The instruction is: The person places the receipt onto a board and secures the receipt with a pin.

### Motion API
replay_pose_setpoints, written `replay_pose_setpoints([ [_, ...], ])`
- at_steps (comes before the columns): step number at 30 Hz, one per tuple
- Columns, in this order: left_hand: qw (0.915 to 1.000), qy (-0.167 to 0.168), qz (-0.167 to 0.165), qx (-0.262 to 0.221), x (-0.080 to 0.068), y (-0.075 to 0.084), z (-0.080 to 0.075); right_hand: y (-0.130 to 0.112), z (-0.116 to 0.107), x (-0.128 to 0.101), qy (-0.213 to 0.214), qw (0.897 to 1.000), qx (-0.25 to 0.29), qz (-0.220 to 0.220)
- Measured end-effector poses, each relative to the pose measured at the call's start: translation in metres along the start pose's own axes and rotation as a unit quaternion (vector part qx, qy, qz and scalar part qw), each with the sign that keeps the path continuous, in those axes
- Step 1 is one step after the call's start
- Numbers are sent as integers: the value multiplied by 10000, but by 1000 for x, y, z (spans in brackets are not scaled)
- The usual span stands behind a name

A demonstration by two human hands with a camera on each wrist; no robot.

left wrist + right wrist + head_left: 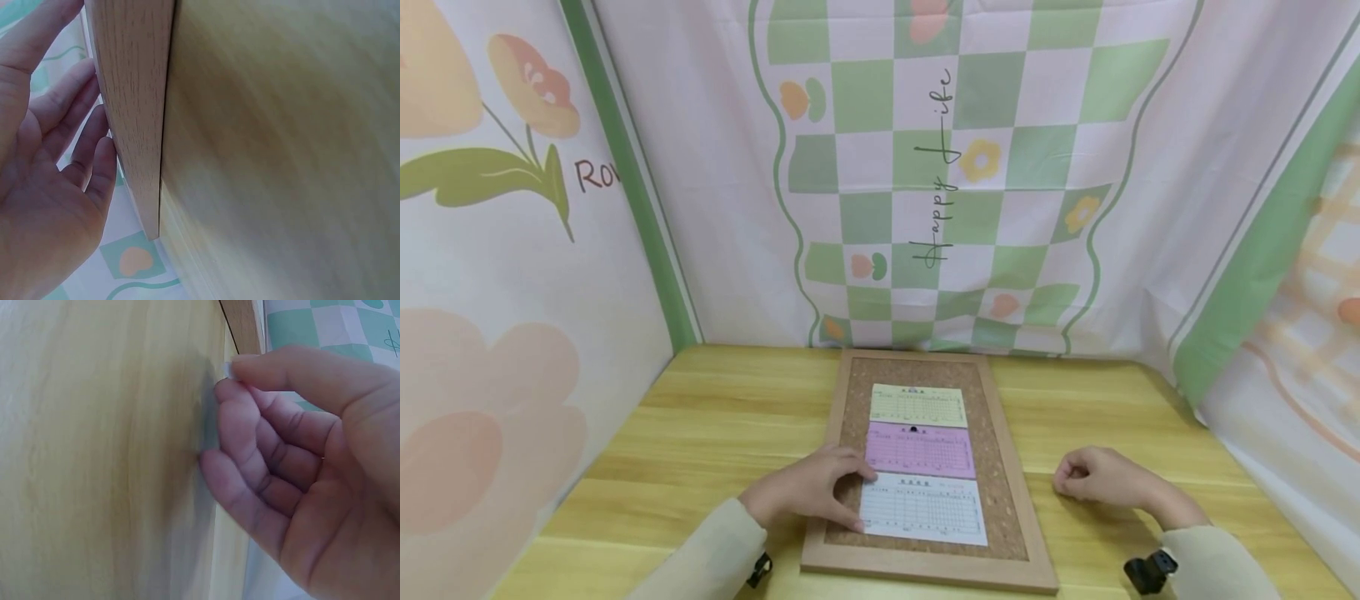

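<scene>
Fingers [838,492] of the left hand [808,492] lie straight and close together, flat across the left frame edge of the cork board [1000,492], their tips touching the white sheet's [923,508] left margin. Right of the board, the right hand [1097,477] rests on the table [700,433] with fingers curled; in the right wrist view its thumb and forefinger [240,403] pinch a tiny white thing [226,369], too small to identify. Bare tabletop lies open on both sides of the board. Its long axis runs from the near table edge straight toward the back curtain [970,175]. 3 forms lie in a column on the cork: white nearest, pink [920,450] in the middle with a dark pin [913,430] at its top edge, yellow [918,406] farthest; their print is unreadable. Beyond the board, the curtain reads "Happy Life".
</scene>
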State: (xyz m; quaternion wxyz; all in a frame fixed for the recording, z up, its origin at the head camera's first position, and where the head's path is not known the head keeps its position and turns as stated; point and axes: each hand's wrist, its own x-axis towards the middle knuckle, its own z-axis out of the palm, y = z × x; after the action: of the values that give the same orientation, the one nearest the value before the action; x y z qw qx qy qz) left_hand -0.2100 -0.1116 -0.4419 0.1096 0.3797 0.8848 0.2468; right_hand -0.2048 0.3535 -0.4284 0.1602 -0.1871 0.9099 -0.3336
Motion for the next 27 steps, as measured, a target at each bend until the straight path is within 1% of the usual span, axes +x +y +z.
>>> replay_pose_setpoints([
  [4, 10000, -19, -12, -27, 0, -1, 0, -1, 0, 2, 55, 9999, 93, -106],
  [12, 9999, -64, -88, -77, 1, -2, 1, -3, -1, 3, 25, 9997, 167, -178],
  [24, 9999, -58, -71, -84, 0, 1, -1, -10, -1, 9, -134, 9992, 333, -191],
  [27, 9999, -48, -78, -78, 0, 0, -1, -12, -2, 11, -251, 9985, 446, -207],
])
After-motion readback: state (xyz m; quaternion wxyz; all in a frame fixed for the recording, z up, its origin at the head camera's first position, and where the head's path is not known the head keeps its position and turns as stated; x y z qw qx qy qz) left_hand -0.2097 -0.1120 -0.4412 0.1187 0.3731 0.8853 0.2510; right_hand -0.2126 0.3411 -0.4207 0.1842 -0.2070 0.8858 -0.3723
